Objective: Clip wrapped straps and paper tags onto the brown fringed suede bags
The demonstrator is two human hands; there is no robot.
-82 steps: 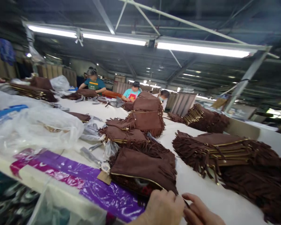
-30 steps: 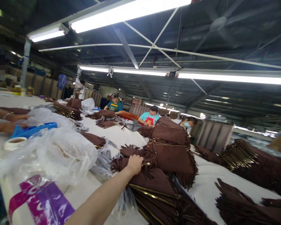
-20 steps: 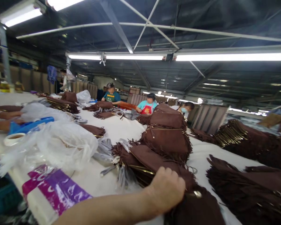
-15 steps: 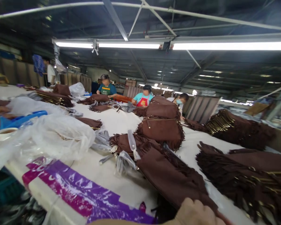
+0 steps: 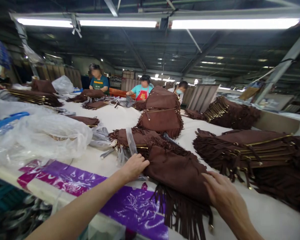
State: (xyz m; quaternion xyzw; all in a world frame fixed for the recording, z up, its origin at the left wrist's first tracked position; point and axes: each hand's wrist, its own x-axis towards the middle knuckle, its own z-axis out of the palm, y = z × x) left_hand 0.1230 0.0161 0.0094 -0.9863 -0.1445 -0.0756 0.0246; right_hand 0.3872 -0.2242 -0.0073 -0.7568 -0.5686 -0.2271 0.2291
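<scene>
A brown fringed bag point(image 5: 176, 171) lies between my hands on the white table, its long fringe hanging toward me over purple plastic. My left hand point(image 5: 135, 166) is at its left corner, fingers bent and closed on the edge. At the other end, my right hand point(image 5: 221, 190) rests with fingers stretched out against the bag's side. Just behind, another brown bag point(image 5: 137, 136) has a clear plastic strip point(image 5: 130, 141) across it. The undersides of both hands are hidden.
Stacked fringed bags point(image 5: 262, 145) stand at right, and a brown bag pile point(image 5: 162, 120) rises ahead. Crumpled clear plastic point(image 5: 65, 130) covers the left, near purple printed film point(image 5: 130, 203). Several co-workers stand across the table; a teal crate point(image 5: 5, 196) sits below its edge.
My left hand has gone from the bag's near right end to its left corner. My right hand now shows at the right end. The fringe has come into view and the camera has shifted.
</scene>
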